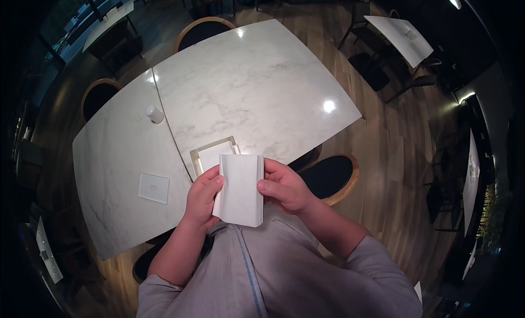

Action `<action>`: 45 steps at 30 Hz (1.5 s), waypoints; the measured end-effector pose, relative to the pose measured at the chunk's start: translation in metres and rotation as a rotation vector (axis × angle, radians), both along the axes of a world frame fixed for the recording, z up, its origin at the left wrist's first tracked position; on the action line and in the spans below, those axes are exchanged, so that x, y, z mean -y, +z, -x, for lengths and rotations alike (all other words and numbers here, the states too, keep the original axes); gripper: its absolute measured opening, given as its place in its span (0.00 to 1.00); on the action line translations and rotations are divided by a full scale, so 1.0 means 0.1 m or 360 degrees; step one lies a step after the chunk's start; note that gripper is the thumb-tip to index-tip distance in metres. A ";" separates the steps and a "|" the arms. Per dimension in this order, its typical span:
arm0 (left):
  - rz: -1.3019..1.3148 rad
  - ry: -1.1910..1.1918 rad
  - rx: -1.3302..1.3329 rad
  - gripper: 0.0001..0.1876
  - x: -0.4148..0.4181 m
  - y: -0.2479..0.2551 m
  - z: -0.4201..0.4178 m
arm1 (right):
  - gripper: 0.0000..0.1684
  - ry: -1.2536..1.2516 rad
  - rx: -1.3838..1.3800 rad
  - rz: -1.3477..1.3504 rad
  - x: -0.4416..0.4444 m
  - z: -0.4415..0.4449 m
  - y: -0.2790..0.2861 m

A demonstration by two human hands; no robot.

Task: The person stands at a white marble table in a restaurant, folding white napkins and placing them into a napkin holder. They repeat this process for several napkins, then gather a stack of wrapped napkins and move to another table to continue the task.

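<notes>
A stack of folded white paper napkins [240,190] is held upright in front of my body, near the table's front edge. My left hand [204,195] grips its left side, thumb on the near face. My right hand [286,187] holds the right side, where several layered edges show; the fingers behind are partly hidden. Just beyond the stack lies an open rectangular box [211,145] with a pale metallic-looking rim and white sheets inside, its near part covered by the stack. To the left, a clear flat plate [154,188] with a small oval opening rests on the table.
The white marble-patterned tables [262,84] stand joined, with a dark seam between them. A white cylindrical container [154,114] stands left of the seam. Chairs with rounded wooden backs surround them, one [332,178] close on my right. Other tables [400,37] stand farther off.
</notes>
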State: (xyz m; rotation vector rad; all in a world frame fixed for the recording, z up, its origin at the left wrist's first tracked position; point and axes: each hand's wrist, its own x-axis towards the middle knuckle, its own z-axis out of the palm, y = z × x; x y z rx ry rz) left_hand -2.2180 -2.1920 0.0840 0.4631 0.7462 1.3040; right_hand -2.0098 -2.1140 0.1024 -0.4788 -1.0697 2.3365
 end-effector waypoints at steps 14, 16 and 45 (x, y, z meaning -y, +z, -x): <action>-0.0240 0.0102 -0.0133 0.25 0.15 0.24 -0.02 | 0.27 0.0059 -0.0202 0.0358 -0.05 -0.01 -0.19; -0.0248 0.0093 -0.0088 0.26 0.15 0.26 -0.05 | 0.27 0.0088 -0.0237 0.0377 -0.05 0.01 -0.18; -0.1690 0.0748 -0.2205 0.25 0.15 0.35 0.24 | 0.26 -0.0297 0.0283 -0.1071 0.14 -0.08 0.25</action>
